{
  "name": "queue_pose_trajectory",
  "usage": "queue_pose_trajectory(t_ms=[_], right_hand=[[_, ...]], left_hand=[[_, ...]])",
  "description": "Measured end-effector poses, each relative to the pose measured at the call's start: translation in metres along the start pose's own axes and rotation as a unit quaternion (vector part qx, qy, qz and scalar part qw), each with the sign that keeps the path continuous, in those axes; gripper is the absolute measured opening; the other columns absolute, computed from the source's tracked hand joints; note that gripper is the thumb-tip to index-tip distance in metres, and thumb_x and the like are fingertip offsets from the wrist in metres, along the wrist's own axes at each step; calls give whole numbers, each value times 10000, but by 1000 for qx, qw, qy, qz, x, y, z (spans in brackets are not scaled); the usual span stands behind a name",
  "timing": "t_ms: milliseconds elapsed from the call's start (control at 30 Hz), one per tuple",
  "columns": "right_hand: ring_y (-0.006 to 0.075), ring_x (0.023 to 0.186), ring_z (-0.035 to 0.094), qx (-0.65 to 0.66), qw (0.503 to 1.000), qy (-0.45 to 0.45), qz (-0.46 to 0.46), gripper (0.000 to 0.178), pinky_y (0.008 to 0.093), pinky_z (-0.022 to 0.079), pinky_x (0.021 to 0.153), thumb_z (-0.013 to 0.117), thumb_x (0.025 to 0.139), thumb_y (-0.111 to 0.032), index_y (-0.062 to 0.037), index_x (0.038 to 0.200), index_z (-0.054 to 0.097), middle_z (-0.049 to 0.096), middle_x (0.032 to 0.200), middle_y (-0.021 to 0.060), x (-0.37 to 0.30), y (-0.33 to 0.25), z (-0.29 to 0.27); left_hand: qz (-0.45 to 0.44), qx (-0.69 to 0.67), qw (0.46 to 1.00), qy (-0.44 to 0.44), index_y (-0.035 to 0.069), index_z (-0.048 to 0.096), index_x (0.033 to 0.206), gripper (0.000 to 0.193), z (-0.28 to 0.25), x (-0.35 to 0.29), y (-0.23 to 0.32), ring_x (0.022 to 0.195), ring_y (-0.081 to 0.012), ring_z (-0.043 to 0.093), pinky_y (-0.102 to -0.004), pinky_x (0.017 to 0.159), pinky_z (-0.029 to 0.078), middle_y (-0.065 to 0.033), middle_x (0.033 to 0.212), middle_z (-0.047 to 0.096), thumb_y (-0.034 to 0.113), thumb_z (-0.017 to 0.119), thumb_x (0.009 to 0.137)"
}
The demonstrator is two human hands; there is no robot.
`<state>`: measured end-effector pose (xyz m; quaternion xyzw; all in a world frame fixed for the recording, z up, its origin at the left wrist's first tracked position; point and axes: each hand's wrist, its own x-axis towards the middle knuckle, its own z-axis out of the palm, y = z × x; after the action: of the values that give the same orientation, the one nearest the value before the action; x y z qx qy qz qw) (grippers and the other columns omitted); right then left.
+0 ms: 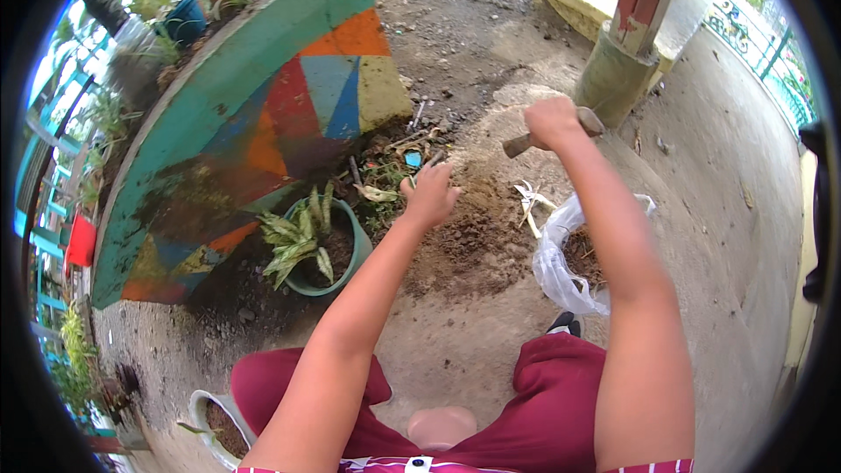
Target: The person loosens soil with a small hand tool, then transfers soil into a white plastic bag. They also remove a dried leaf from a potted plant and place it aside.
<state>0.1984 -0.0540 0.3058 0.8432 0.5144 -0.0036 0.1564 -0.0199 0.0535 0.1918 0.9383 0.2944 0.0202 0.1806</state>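
My right hand (pixel 552 123) is raised at the right, closed round a short brownish-grey tool (pixel 519 146). Both ends of the tool stick out of the fist, but its exact kind is unclear. Lower and to the left, my left hand (pixel 431 196) is held over the dirt with its fingers curled. A dark stick-like piece (pixel 435 158) shows just beyond its knuckles; what the fingers hold, if anything, is hidden. Loose brown soil (pixel 477 241) is spread on the ground between my hands. Left of my left forearm stands a green pot (pixel 357 250) with a leafy plant (pixel 296 236).
A clear plastic bag (pixel 561 263) with soil sits beside my right forearm. A painted curved wall (pixel 236 105) runs along the left. The concrete base (pixel 616 79) of a post stands at the far right. A pale pot (pixel 208 425) is at the lower left.
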Motion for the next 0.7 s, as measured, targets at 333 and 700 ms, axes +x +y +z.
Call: queue_pose_trajectory(t_ms=[333, 700], right_hand=[[296, 876, 654, 61, 988, 83, 113, 258, 405, 515, 751, 661, 761, -323, -122, 921, 693, 674, 939, 136, -70, 25, -81], [300, 876, 660, 122, 975, 65, 171, 300, 402, 519, 781, 622, 801, -302, -50, 960, 655, 673, 947, 153, -126, 64, -56]], left_hand=[[103, 118, 987, -41, 176, 460, 1320, 559, -103, 11, 85, 1400, -280, 111, -671, 1030, 73, -84, 1484, 240, 480, 543, 857], [139, 25, 987, -82, 164, 523, 1258, 480, -23, 22, 137, 1372, -285, 219, -674, 1036, 75, -91, 1429, 347, 456, 520, 877]])
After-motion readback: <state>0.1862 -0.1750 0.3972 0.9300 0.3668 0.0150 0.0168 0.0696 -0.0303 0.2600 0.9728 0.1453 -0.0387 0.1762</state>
